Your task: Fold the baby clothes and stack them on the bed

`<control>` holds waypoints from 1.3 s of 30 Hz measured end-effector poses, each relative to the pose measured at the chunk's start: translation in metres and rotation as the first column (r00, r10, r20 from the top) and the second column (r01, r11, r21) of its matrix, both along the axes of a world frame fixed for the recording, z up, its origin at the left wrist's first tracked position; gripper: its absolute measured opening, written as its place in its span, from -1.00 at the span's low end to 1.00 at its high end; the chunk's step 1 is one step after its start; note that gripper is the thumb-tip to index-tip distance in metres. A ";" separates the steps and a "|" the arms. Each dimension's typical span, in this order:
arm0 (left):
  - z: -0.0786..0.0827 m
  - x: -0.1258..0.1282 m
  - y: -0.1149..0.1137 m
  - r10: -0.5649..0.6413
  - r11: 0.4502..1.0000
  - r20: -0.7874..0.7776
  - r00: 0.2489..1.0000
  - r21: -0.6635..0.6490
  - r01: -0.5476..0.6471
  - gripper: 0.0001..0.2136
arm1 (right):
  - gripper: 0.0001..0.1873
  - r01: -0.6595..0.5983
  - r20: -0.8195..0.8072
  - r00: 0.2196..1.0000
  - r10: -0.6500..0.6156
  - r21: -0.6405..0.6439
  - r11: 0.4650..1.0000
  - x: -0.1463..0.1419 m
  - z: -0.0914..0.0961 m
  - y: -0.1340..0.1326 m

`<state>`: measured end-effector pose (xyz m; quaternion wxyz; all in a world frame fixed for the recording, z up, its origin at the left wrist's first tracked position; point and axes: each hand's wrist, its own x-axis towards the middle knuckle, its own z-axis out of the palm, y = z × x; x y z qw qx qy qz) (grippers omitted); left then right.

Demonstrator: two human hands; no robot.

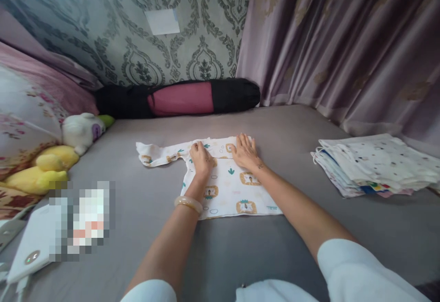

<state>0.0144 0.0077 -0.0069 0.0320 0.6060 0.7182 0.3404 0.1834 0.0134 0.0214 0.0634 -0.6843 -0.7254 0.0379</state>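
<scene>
A small white shirt (225, 194) with lion faces and green leaves lies flat on the grey bed sheet. Its left sleeve (160, 153) stretches out to the left, while on the right a strip is folded across the upper part. My left hand (201, 157), with a pale bangle on its wrist, rests at the shirt's upper left. Its fingers are curled together on the cloth, and the fingertips are partly hidden. On the upper right corner, my right hand (245, 152) lies flat with fingers stretched out, pressing the folded cloth.
A stack of folded printed cloths (371, 162) is at the right. Along the wall lies a long black and red bag (182, 98). A white plush toy (80, 130), a yellow plush toy (41, 171) and a white power bank (37, 238) with cables are at the left.
</scene>
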 end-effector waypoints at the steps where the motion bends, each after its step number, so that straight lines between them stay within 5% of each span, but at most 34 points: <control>1: 0.001 0.002 -0.002 -0.002 1.000 -0.026 1.000 0.017 0.002 -0.64 | -0.33 -0.041 -0.024 0.999 0.041 0.009 0.999 -0.008 0.001 0.000; 4: 0.002 0.008 -0.007 -0.066 0.997 -0.144 0.987 0.038 0.072 -0.55 | -0.37 -0.132 -0.068 0.989 0.133 0.029 0.991 -0.029 -0.002 0.000; 8: 0.003 0.014 -0.007 -0.206 0.974 -0.234 0.950 -0.142 0.177 -0.52 | -0.41 -0.169 -0.069 0.983 0.170 0.016 0.985 -0.041 -0.010 0.001; 13: 0.005 0.017 -0.003 -0.204 0.943 -0.234 0.951 -0.307 0.127 -0.46 | -0.39 -0.129 -0.065 0.990 0.129 0.004 0.992 -0.040 -0.014 0.002; 22: 0.008 0.019 -0.005 -0.100 0.947 -0.238 0.966 -0.320 0.020 -0.39 | -0.28 0.184 -0.007 0.983 -0.184 0.046 0.982 -0.012 -0.023 0.012; 28: 0.013 0.003 -0.003 -0.214 0.918 -0.143 0.966 -0.368 0.149 -0.40 | -0.25 0.194 0.023 0.981 -0.194 0.008 0.981 0.012 -0.018 0.016; 31: 0.021 -0.019 -0.005 -0.246 0.940 -0.021 0.969 -0.249 0.233 -0.55 | -0.31 0.177 0.035 0.983 -0.178 0.025 0.984 0.003 -0.013 0.016; 33: 0.028 -0.041 -0.007 -0.175 0.981 0.040 0.984 -0.073 0.178 -0.66 | -0.36 0.093 0.029 0.995 -0.095 0.064 0.994 -0.013 -0.010 0.015; 35: 0.034 -0.068 -0.011 -0.003 0.998 0.081 0.997 0.064 -0.002 -0.71 | -0.37 -0.032 0.007 0.999 0.032 0.076 0.997 -0.035 -0.008 0.012; 39: 0.038 -0.127 -0.018 0.398 0.916 0.151 0.905 -0.015 -0.401 -0.73 | -0.37 -0.262 -0.059 0.963 0.262 0.014 0.965 -0.088 -0.006 0.004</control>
